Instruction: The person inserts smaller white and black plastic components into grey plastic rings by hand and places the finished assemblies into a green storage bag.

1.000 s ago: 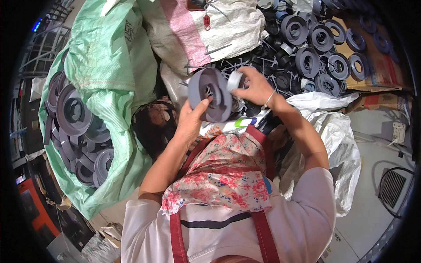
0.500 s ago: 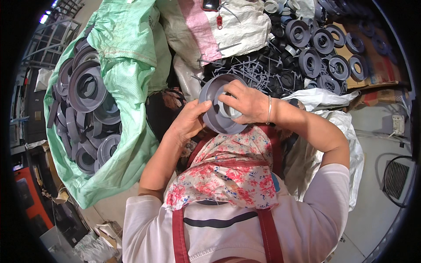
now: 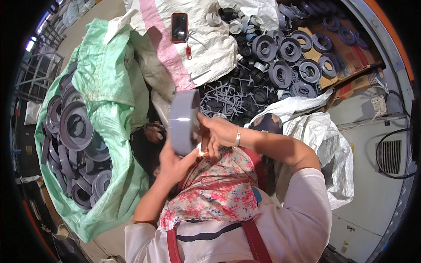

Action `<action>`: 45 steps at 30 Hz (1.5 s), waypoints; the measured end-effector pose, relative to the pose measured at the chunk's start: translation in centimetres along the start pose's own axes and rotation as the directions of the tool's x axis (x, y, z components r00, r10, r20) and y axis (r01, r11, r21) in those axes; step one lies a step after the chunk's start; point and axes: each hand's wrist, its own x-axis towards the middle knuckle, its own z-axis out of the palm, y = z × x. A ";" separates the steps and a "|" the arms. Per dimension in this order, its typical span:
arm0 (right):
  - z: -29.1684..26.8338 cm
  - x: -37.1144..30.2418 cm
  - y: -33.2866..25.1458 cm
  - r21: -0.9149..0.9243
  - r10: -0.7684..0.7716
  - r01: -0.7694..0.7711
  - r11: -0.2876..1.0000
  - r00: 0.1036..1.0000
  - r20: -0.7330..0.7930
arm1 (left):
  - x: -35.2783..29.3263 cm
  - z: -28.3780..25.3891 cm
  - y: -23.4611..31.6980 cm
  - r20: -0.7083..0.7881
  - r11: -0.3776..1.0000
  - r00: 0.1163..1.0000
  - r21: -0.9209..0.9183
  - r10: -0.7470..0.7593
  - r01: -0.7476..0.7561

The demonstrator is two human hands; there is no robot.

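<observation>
One wide grey plastic ring (image 3: pixel 184 118), smooth, glossy, deep-walled, held on edge in the air. Left hand (image 3: pixel 173 162) grasps its lower rim. Right hand (image 3: pixel 218 131): fingers curled by its open side; can't tell if they grip anything. One green woven sack (image 3: pixel 112 72) at left, many grey round parts (image 3: pixel 78 125) overlapping inside. One dark flat phone (image 3: pixel 179 28) on a white, pink-striped, wrinkled woven sack (image 3: pixel 204 48). Thin grey sticks (image 3: pixel 223 97) heaped ahead, uncountable.

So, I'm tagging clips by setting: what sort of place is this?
Probably a small plastic-parts workshop: a large grey ring held up, a green sack with many similar rings inside, and a heap of small grey stems.
</observation>
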 end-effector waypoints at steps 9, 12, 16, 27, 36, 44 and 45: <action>-22.2 1.7 -7.9 -0.817 -0.743 -0.307 0.488 0.345 -0.573 | 1.1 -12.5 13.3 -0.100 0.109 0.042 0.889 0.994 -0.445; -29.5 2.2 -11.1 -0.673 -0.622 -0.507 0.539 0.300 -0.723 | 2.9 -8.3 9.7 -0.052 0.240 0.330 0.792 0.942 -0.561; -35.9 2.7 -12.0 -0.579 -0.552 -0.550 0.602 0.238 -0.799 | 7.0 -1.0 2.7 -0.217 0.963 0.939 0.103 0.265 -0.248; -27.1 1.2 -7.0 -0.922 -0.591 -0.253 0.294 0.710 -0.384 | 16.1 8.5 -8.0 0.035 0.880 0.929 -0.311 -0.368 0.360; -39.8 -3.2 -13.7 -0.616 -0.852 -0.788 0.028 0.303 -0.427 | 17.7 8.7 -9.1 0.059 0.657 0.774 -0.491 -0.631 0.572; -49.7 -2.6 -15.5 -0.338 -0.481 -0.706 0.622 -0.003 -0.877 | 18.1 8.3 -10.5 0.093 0.740 0.828 -0.403 -0.553 0.539; -50.6 -3.0 -14.5 -0.371 -0.506 -0.685 0.627 0.004 -0.863 | 18.0 8.2 -10.3 0.070 0.731 0.816 -0.406 -0.573 0.548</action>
